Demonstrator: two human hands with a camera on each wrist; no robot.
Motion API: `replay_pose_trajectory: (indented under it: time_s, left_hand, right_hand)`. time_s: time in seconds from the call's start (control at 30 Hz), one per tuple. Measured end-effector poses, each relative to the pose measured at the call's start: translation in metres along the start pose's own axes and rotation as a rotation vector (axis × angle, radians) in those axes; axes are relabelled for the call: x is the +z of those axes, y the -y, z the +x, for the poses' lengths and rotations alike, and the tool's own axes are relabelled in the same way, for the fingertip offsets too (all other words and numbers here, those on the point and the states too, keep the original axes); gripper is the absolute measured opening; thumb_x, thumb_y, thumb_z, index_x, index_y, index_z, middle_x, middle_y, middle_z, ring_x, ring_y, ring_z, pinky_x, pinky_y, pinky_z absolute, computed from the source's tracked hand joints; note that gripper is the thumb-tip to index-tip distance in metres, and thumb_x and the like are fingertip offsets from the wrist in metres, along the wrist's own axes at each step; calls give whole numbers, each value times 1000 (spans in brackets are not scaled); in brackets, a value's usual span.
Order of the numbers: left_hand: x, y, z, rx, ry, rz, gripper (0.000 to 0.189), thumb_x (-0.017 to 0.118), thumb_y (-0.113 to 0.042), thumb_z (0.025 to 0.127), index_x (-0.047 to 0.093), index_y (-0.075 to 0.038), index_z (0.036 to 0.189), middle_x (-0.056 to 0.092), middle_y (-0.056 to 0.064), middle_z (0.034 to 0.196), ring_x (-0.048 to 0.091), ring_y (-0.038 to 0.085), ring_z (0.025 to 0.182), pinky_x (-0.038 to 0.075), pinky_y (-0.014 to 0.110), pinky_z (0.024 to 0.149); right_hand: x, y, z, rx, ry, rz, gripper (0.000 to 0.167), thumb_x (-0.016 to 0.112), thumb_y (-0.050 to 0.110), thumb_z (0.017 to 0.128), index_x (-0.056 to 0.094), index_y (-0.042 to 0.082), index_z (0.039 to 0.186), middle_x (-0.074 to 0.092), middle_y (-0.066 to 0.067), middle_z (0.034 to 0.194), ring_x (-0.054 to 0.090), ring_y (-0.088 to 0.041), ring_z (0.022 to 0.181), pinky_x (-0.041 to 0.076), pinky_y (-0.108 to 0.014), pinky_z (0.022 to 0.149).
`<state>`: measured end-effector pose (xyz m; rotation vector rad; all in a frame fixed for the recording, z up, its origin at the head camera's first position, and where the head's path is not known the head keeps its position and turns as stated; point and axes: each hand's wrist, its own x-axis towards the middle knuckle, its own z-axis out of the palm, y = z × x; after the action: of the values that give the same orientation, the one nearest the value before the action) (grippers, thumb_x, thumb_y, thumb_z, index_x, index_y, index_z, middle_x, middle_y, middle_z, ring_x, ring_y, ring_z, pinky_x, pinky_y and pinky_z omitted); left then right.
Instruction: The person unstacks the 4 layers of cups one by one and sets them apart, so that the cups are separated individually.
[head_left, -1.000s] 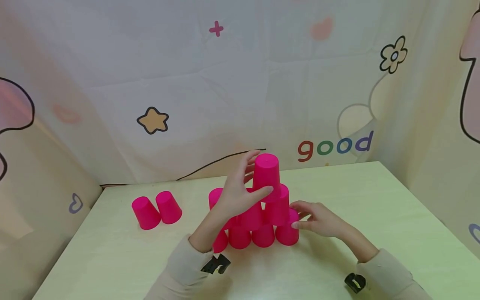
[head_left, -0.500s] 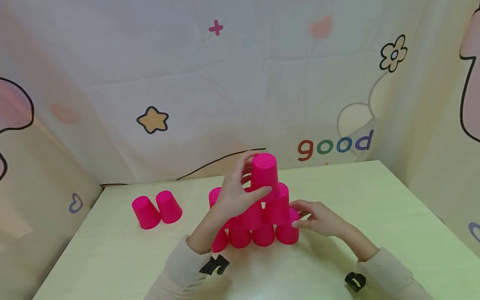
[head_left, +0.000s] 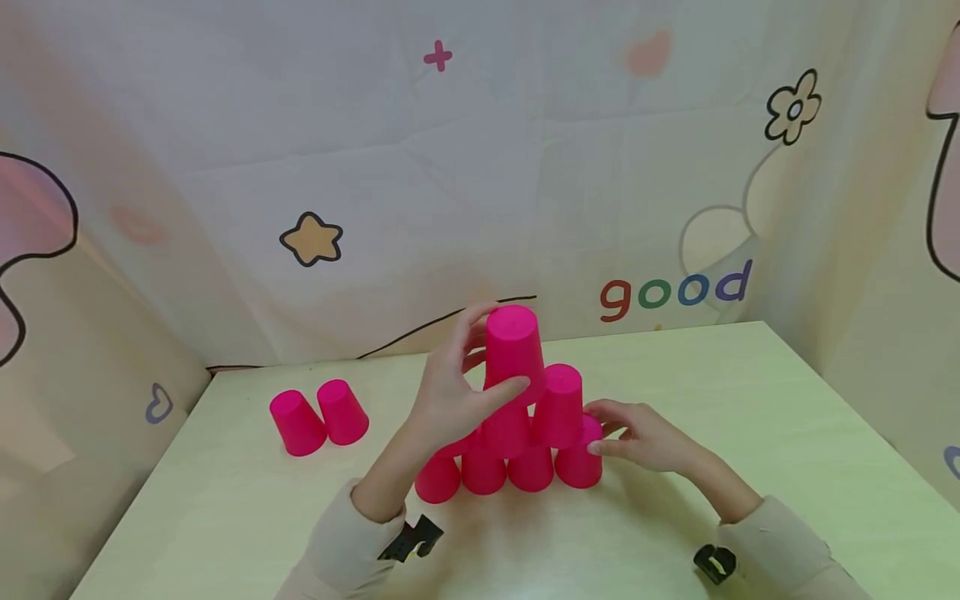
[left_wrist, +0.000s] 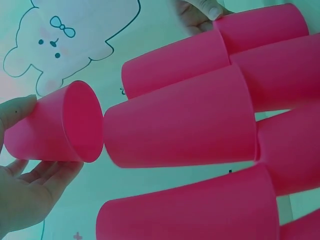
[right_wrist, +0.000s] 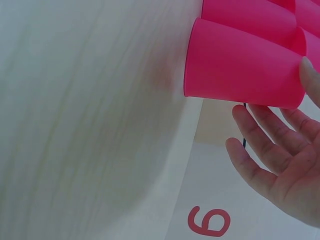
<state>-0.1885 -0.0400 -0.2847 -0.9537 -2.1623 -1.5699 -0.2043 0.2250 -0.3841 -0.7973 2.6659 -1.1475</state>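
My left hand (head_left: 457, 396) holds an upside-down pink cup (head_left: 513, 346), thumb in front and fingers behind. In the left wrist view the rim of this held cup (left_wrist: 42, 125) is right at the base of a middle-tier cup (left_wrist: 180, 120). Below it stands a stack of upside-down pink cups: a bottom row of several, with a second tier on top, its left part behind my left hand. At the right end of the bottom row, my right hand (head_left: 645, 437) rests at a cup (right_wrist: 245, 65), thumb on its side and fingers loosely spread.
Left of the stack, two more upside-down pink cups (head_left: 318, 417) lean close together on the pale table (head_left: 225, 517). A printed curtain (head_left: 420, 167) hangs behind the table's back edge. Dark wrist mounts (head_left: 412, 537) sit at both sleeves.
My left hand has moved a little to the left with its cup, from above the right gap of the second tier to over the middle cup. The right hand stays in place.
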Motion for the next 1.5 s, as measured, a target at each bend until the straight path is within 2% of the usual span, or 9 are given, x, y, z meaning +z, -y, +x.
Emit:
replay_pose_trajectory:
  time_s: [0.23, 0.63, 1.1, 1.23, 1.4, 1.5]
  left_hand:
    - [-13, -4, -7, 2, -13, 13, 73, 75, -3, 70, 37, -12, 131, 55, 5, 112, 53, 18, 103, 48, 35, 86]
    - [-40, -1, -20, 2, -75, 49, 76, 76, -1, 68, 36, -11, 132, 54, 7, 115, 52, 20, 106, 48, 38, 86]
    - [-69, 5, -33, -60, -177, 130, 74, 76, -1, 69, 36, -9, 132, 54, 8, 116, 53, 21, 105, 47, 41, 86]
    - [-78, 7, -37, -76, -201, 158, 74, 75, 0, 70, 36, -9, 132, 55, 8, 115, 53, 20, 105, 47, 35, 87]
    - [-90, 11, -40, -79, -236, 188, 74, 75, 1, 69, 36, -7, 131, 54, 9, 117, 52, 19, 106, 46, 20, 85]
    - [-98, 15, -42, -86, -264, 208, 75, 76, 2, 69, 36, -7, 131, 53, 9, 118, 52, 20, 106, 45, 17, 83]
  right_hand:
    - [0, 0, 0, 9, -3, 4, 49, 69, 21, 80, 51, 0, 120, 59, -11, 107, 57, -28, 95, 50, -31, 71]
    - [-1, 4, -1, 17, -1, 16, 50, 69, 20, 80, 50, 0, 122, 58, -12, 109, 57, -28, 96, 51, -33, 73]
    - [0, 1, 0, 23, 0, 16, 50, 69, 21, 80, 50, 0, 121, 58, -12, 108, 57, -29, 96, 52, -34, 72]
    - [0, 1, 0, 31, 2, 17, 51, 69, 22, 80, 50, 0, 122, 58, -12, 109, 57, -29, 97, 52, -34, 73]
    - [0, 1, 0, 24, 1, 16, 51, 69, 21, 80, 49, 0, 122, 58, -12, 109, 57, -29, 96, 52, -33, 73]
    - [0, 1, 0, 25, 2, 21, 51, 69, 21, 80, 49, 0, 122, 58, -12, 109, 57, -29, 96, 51, -33, 73]
